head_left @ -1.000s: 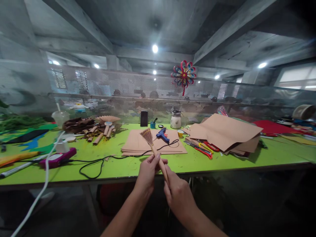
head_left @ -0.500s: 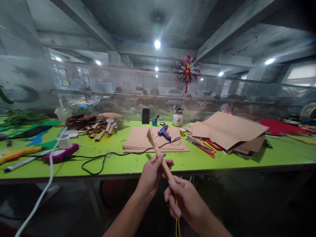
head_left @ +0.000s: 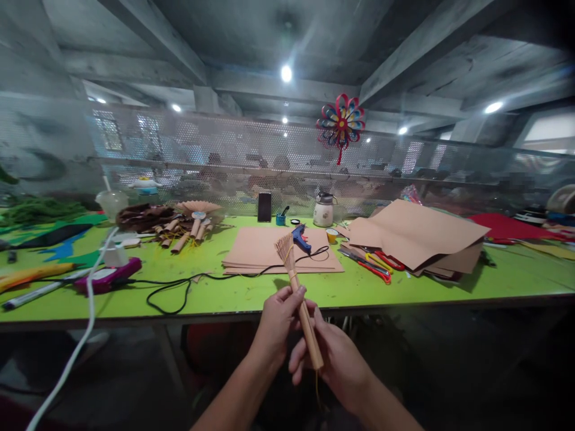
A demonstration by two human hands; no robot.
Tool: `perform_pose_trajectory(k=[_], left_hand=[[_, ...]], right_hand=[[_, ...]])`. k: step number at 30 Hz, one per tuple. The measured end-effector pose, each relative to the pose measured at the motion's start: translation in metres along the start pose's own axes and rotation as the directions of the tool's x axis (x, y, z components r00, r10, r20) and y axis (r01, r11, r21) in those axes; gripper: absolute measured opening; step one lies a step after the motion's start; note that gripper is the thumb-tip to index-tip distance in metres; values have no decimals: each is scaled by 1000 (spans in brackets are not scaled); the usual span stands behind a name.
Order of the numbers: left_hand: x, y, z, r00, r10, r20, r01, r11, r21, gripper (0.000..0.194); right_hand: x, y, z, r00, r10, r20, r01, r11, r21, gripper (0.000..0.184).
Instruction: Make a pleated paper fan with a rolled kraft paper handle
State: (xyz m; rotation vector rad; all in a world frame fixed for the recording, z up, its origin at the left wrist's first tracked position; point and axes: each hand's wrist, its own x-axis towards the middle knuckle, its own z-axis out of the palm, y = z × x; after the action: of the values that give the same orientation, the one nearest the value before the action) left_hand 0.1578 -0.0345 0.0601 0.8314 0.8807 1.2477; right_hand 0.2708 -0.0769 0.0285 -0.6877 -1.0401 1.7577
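Observation:
Over the table's front edge I hold a folded brown paper fan (head_left: 309, 335), tilted, with its pleated end flaring away from me and its narrow handle toward me. My left hand (head_left: 277, 323) is closed on it just below the flare, thumb on top. Around the handle's lower part is my right hand (head_left: 344, 356), its fingers beneath and its thumb along the side. A thin yellow cord (head_left: 317, 386) dangles under the handle. Beyond the fan, a blue glue gun (head_left: 302, 239) rests on a stack of brown paper sheets (head_left: 251, 248).
Scissors (head_left: 372, 269) and larger brown sheets (head_left: 417, 233) lie to the right. At the left are paper fans with rolled handles (head_left: 182, 242), a purple power box (head_left: 110, 276) and a white cable (head_left: 91, 299). A black cord (head_left: 215, 276) crosses the green table (head_left: 215, 299).
The fan has turned so its pleated face shows and has come slightly nearer. My right hand has shifted from pinching the handle's near end to lying along its side.

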Motion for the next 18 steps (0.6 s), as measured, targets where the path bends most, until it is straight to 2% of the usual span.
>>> perform_pose_trajectory(k=[7,13,18], left_hand=[[-1,-3,3,1000,-26,-6,26,1000,-4,48],[-4,-1,3,999,-8,-46,9,1000,22,50],[-1,-3,1,997,46,-53,-45,998,33,49]], right_hand=[[-4,13,2,996,67,-56,-60,992,113,65],[-10,20,3,998,54,-25,-50,987,152,65],[-16,25,3,1000,-13,26,9,990,140,52]])
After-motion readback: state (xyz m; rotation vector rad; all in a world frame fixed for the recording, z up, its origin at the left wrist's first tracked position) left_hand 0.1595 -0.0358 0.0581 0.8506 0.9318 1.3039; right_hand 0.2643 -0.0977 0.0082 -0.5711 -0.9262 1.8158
